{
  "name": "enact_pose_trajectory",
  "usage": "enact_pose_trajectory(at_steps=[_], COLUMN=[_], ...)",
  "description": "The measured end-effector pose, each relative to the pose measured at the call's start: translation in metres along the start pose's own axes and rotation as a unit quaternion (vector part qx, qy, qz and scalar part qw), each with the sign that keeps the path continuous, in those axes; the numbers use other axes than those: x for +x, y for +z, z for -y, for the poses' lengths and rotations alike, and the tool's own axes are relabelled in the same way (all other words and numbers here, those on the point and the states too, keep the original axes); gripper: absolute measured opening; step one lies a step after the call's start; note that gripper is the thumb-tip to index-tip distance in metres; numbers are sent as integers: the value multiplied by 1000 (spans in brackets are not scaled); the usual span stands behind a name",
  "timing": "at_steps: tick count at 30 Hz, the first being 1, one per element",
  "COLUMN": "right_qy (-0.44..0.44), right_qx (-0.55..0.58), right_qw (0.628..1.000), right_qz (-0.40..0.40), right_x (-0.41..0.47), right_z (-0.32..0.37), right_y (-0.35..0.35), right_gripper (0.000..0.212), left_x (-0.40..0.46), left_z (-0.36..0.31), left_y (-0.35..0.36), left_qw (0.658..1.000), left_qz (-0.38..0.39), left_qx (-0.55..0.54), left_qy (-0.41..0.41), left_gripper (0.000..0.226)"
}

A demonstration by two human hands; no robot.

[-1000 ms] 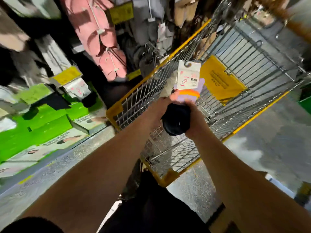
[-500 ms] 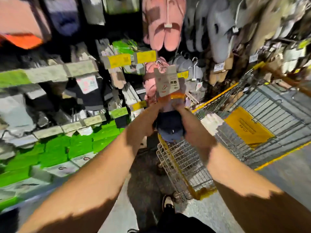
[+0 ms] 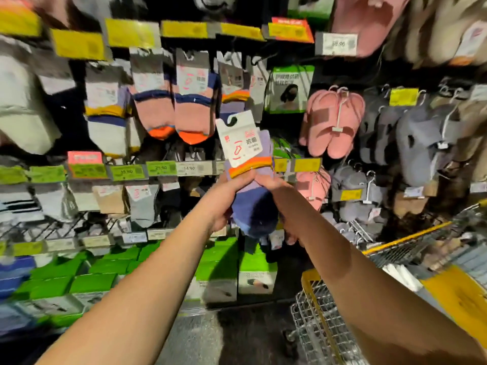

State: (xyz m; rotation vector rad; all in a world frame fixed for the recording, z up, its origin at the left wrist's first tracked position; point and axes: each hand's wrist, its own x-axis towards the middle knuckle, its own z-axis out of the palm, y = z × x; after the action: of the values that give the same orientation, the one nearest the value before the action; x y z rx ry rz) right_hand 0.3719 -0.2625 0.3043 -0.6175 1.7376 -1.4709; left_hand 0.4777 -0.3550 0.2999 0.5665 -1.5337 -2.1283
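Head view: left hand (image 3: 229,198) and right hand (image 3: 283,206), fingers curled, grip a purple-and-navy fabric sock pack with white card header (image 3: 249,159), held upright before the middle price rail of the hanging-sock display rack (image 3: 163,168); yellow-rimmed wire shopping cart (image 3: 329,327) at lower right.

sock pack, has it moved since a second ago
Yes. The sock pack was over the shopping cart a second ago; now the left hand and right hand hold it left of the cart, up by the hanging socks.
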Motion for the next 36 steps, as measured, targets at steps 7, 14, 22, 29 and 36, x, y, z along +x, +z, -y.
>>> enact_pose_trajectory(at_steps=[7, 14, 22, 29, 36], right_qy=[-86, -217, -229, -141, -54], right_qx=[63, 101, 37, 187, 281], right_qw=[990, 971, 973, 961, 940], right_qz=[89, 8, 12, 147, 187], right_x=[10, 3, 4, 25, 54], right_z=[40, 75, 87, 86, 83], right_y=[28, 39, 50, 36, 32], right_gripper=[75, 83, 53, 29, 32], left_x=[-8, -18, -19, -7, 9], left_z=[-53, -70, -69, -72, -77], left_y=[-13, -17, -24, -18, -15], left_qw=[991, 980, 961, 918, 905], left_qz=[-86, -115, -170, -219, -244], left_qx=[-29, -53, 100, 302, 310], left_qy=[96, 154, 193, 130, 157], left_gripper=[44, 41, 53, 114, 62])
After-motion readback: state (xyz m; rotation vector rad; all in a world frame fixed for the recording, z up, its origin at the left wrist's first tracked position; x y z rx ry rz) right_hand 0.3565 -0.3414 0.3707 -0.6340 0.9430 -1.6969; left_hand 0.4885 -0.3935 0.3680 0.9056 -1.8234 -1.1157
